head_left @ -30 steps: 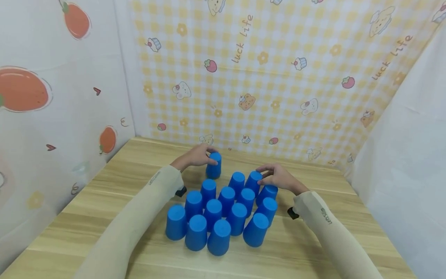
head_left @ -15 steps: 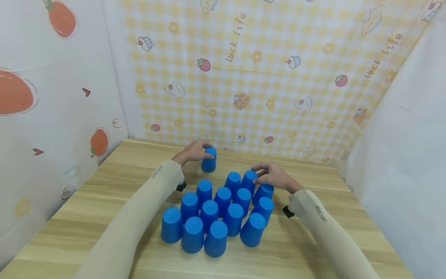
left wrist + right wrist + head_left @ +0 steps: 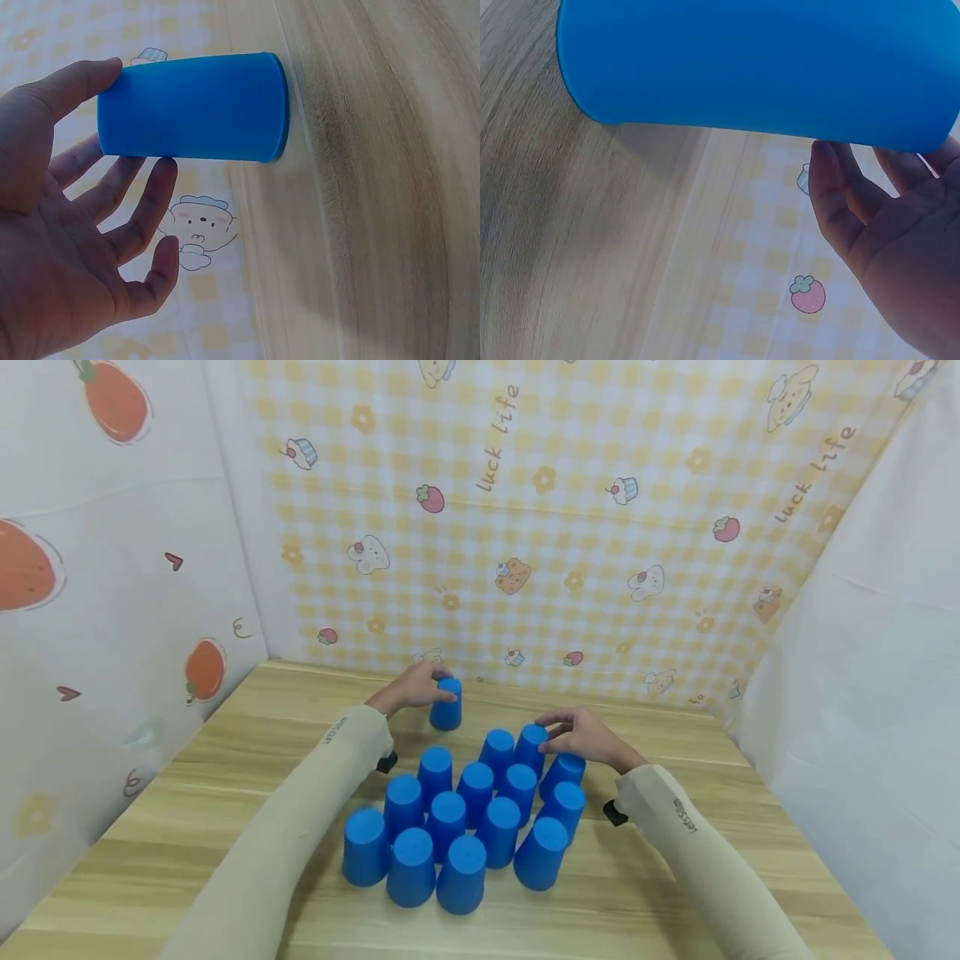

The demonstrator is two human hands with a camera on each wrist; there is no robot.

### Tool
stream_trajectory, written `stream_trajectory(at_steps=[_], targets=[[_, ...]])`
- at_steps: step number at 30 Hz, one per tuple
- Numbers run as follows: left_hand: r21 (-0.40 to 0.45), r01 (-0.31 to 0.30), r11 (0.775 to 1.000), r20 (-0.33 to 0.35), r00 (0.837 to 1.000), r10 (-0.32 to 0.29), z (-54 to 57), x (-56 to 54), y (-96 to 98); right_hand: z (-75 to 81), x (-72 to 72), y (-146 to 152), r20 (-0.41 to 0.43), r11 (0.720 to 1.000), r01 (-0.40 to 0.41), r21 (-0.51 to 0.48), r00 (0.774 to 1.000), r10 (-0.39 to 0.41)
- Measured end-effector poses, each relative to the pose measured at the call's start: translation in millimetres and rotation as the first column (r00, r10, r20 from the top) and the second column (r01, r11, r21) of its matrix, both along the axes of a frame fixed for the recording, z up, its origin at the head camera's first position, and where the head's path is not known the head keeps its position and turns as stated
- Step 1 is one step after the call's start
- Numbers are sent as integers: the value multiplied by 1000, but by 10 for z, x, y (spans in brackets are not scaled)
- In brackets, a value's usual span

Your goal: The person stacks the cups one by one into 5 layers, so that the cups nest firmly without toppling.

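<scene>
In the head view my left hand (image 3: pixel 417 687) holds a blue cup (image 3: pixel 446 708), upside down and apart from the others, near the back of the table. The left wrist view shows the thumb and fingertips on the narrow end of this cup (image 3: pixel 195 109), with the little finger free of it. My right hand (image 3: pixel 585 737) has its thumb and fingers around the top of another blue cup (image 3: pixel 529 752) at the back right of the group. In the right wrist view a blue cup (image 3: pixel 757 67) hides part of the fingers.
Several more upside-down blue cups (image 3: pixel 461 877) stand close together in front of the hands. A cup (image 3: pixel 562 775) under the right hand appears tilted. The wooden table (image 3: pixel 645 893) ends at a yellow-checked cloth (image 3: pixel 585 527); white cloths hang at both sides.
My left hand has moved the blue cup back, away from the group, and it now stays nearly still. The right hand keeps its place at its cup. The head view has shifted slightly.
</scene>
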State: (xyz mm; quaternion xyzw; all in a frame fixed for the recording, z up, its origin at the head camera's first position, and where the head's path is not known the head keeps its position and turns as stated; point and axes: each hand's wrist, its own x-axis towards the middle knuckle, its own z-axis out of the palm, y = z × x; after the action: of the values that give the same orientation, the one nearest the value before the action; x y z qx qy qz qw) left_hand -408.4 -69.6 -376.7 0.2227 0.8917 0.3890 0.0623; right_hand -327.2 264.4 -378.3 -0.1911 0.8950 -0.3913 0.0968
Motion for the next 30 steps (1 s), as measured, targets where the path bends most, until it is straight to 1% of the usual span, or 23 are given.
stream_trajectory(at_steps=[5, 9, 13, 17, 20, 23, 26, 28, 30], targets=[[-7, 8, 1000, -9, 1000, -8, -26, -16, 0, 17, 1, 9, -6, 1000, 6, 14, 1000, -6], [6, 8, 1000, -11, 1000, -8, -49, -18, -4, 38, -13, 20, -20, 1000, 8, 3, 1000, -8], [2, -2, 1000, -10, 1000, 2, -73, -14, -2, 79, -31, 39, -48, 1000, 16, -5, 999, -16], [-19, -27, 999, -7, 1000, 27, -78, 12, -11, 124, -38, 55, -39, 999, 39, -1, 998, -39], [-38, -63, 997, -18, 998, 62, -69, 61, -46, 154, -48, 50, -30, 998, 61, -15, 998, -62], [-75, -97, 992, -51, 994, 94, -54, 123, -83, 174, -61, 40, -30, 996, 82, -32, 996, -83], [-122, -148, 982, -87, 987, 138, -17, 213, -111, 177, -91, 27, -34, 993, 112, -44, 993, -114], [-143, -175, 974, -111, 981, 160, 28, 293, -122, 185, -108, 14, -42, 991, 128, -43, 991, -130], [-148, -173, 974, -134, 979, 153, 77, 378, -123, 204, -125, 3, -58, 988, 148, -42, 987, -150]])
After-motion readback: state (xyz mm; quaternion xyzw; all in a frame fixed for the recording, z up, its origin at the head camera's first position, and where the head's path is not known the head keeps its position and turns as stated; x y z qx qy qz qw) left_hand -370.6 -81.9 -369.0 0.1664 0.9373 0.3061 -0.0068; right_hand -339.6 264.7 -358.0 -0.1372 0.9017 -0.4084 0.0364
